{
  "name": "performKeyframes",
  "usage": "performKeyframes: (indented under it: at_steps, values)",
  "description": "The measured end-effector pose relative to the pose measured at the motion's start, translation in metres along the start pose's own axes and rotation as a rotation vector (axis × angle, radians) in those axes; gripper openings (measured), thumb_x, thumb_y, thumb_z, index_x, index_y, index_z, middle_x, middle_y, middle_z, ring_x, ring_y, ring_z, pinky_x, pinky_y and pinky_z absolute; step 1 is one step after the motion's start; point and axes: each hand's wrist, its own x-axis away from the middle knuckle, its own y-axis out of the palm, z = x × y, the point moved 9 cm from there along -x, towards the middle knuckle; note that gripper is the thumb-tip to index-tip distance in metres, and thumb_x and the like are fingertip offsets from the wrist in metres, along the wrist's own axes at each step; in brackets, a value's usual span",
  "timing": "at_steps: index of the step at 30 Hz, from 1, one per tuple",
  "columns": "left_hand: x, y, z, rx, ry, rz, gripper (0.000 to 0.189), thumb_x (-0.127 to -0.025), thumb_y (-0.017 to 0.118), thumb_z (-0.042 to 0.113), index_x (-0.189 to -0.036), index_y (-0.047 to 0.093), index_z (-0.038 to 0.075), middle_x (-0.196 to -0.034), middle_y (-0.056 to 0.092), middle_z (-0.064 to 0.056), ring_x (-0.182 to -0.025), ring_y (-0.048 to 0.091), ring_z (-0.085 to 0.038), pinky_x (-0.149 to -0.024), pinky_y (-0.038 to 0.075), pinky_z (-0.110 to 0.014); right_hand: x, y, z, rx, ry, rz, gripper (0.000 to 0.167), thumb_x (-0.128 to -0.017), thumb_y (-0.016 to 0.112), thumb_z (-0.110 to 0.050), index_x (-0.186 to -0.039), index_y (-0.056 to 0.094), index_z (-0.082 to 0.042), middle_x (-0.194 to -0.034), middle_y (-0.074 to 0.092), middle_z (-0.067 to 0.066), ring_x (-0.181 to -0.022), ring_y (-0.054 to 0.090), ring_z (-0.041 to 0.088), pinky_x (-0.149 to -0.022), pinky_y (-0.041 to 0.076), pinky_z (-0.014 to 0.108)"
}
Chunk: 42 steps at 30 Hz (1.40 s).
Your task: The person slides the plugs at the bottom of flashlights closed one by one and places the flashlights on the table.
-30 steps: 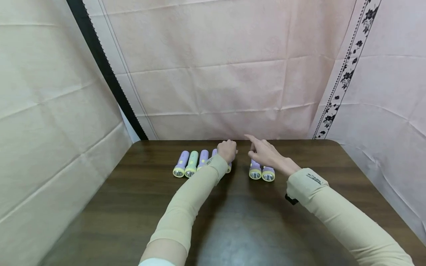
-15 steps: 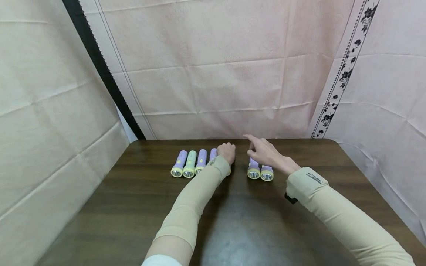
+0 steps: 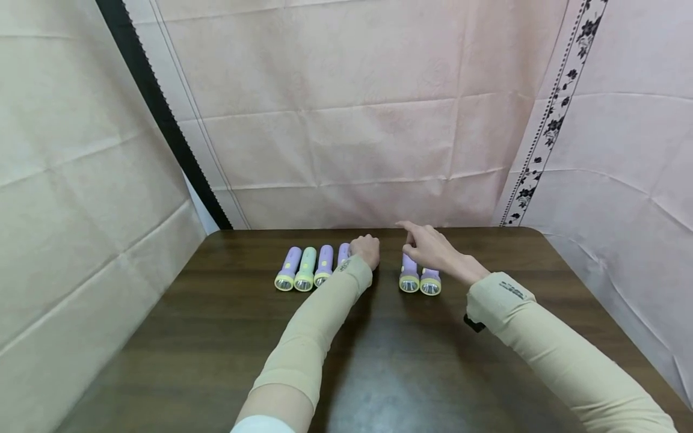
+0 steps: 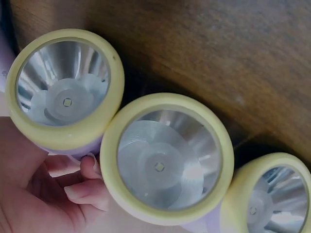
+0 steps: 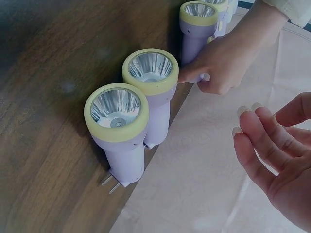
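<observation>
My left hand [image 3: 366,251] grips a purple flashlight with a yellow head [image 5: 194,41] at the right end of the left row; the hand hides most of it in the head view. In the left wrist view its curled fingers [image 4: 85,191] lie by the flashlight's body, below the yellow-rimmed head [image 4: 65,131]. My right hand [image 3: 430,248] hovers over two purple flashlights [image 3: 409,278] lying side by side. Its fingers are loosely bent and hold nothing in the right wrist view. Two metal prongs [image 5: 111,183] stick out of one flashlight's tail there.
Left of my left hand lie a green flashlight [image 3: 305,269] and several purple ones [image 3: 289,269], lenses toward me. They rest on a dark brown wooden table [image 3: 368,361]. Pale cloth [image 3: 346,150] hangs behind the table's far edge and on both sides.
The view has shifted slightly, so the flashlights appear a little further left. My left hand stays by the row's right end, and my right hand keeps its pose.
</observation>
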Motion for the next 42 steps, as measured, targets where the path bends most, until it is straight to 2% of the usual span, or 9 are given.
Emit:
performKeyframes:
  at_steps: [4,9,13,16,20,26,34,38,42]
  values:
    - [0.005,-0.002,-0.001,0.006,0.009,0.034,0.021,-0.097,0.056,0.026,-0.107,0.071,0.018,-0.106,0.071,0.000,-0.083,0.065,-0.015,-0.048,0.046,-0.033,0.003,-0.002,0.001,0.003,-0.001,0.001,0.053,-0.085,0.053,-0.004,-0.138,0.048,-0.005,-0.076,0.067,0.002,-0.055,0.051,0.010,-0.055,0.042,0.027]
    - [0.009,-0.022,-0.003,-0.006,0.047,0.150,0.026,-0.094,0.060,0.035,-0.107,0.072,0.015,-0.108,0.071,-0.005,-0.094,0.068,-0.018,-0.064,0.057,-0.035,0.003,-0.013,0.006,0.004,0.011,0.013,0.053,-0.086,0.053,-0.004,-0.139,0.048,-0.006,-0.077,0.068,0.003,-0.057,0.054,0.010,-0.059,0.045,0.029]
    - [0.017,-0.040,0.009,0.039,0.121,0.208,0.030,-0.095,0.058,0.032,-0.111,0.068,0.009,-0.110,0.068,-0.013,-0.097,0.068,-0.024,-0.071,0.058,-0.038,0.006,-0.022,0.018,0.004,0.036,0.016,0.055,-0.085,0.053,-0.005,-0.139,0.047,-0.006,-0.077,0.069,0.003,-0.059,0.056,0.011,-0.062,0.046,0.030]
    - [0.021,-0.047,0.022,0.172,0.154,0.171,0.028,-0.095,0.058,0.030,-0.109,0.066,0.008,-0.110,0.068,-0.014,-0.097,0.068,-0.029,-0.075,0.057,-0.040,0.010,-0.029,0.026,0.009,0.046,0.033,0.055,-0.084,0.053,-0.004,-0.139,0.047,-0.004,-0.078,0.069,0.005,-0.060,0.056,0.012,-0.064,0.046,0.032]
    - [0.024,-0.040,0.041,0.349,0.137,0.058,0.026,-0.093,0.058,0.029,-0.106,0.067,0.009,-0.114,0.068,-0.012,-0.100,0.068,-0.029,-0.079,0.055,-0.041,0.016,-0.034,0.031,0.010,0.054,0.049,0.054,-0.084,0.052,-0.004,-0.138,0.047,-0.003,-0.079,0.068,0.006,-0.062,0.056,0.013,-0.064,0.046,0.031]
    - [0.029,-0.027,0.061,0.440,0.085,-0.051,0.032,-0.093,0.060,0.034,-0.110,0.061,0.008,-0.113,0.065,-0.009,-0.102,0.065,-0.025,-0.081,0.053,-0.037,0.018,-0.035,0.032,0.002,0.058,0.052,0.054,-0.085,0.051,-0.005,-0.139,0.047,-0.004,-0.081,0.068,0.006,-0.063,0.057,0.013,-0.063,0.045,0.030]
    - [0.028,-0.008,0.070,0.503,0.035,-0.068,0.050,-0.087,0.068,0.037,-0.119,0.049,0.004,-0.112,0.064,-0.010,-0.102,0.065,-0.025,-0.083,0.053,-0.036,0.020,-0.034,0.032,0.019,0.069,0.050,0.055,-0.083,0.052,-0.005,-0.138,0.049,-0.004,-0.079,0.069,0.004,-0.061,0.057,0.012,-0.063,0.046,0.032]
    - [0.027,-0.006,0.070,0.532,0.022,-0.069,0.052,-0.086,0.071,0.036,-0.120,0.048,0.003,-0.114,0.063,-0.011,-0.103,0.064,-0.026,-0.085,0.053,-0.036,0.023,-0.032,0.038,0.026,0.079,0.052,0.054,-0.082,0.052,-0.005,-0.136,0.050,-0.005,-0.078,0.069,0.003,-0.060,0.056,0.012,-0.061,0.045,0.031]
    - [0.027,-0.010,0.069,0.548,0.029,-0.056,0.051,-0.084,0.072,0.034,-0.118,0.051,0.003,-0.114,0.064,-0.012,-0.104,0.064,-0.026,-0.086,0.053,-0.035,0.026,-0.031,0.045,0.027,0.092,0.055,0.054,-0.082,0.052,-0.004,-0.136,0.051,-0.005,-0.078,0.068,0.004,-0.060,0.055,0.012,-0.060,0.044,0.030]
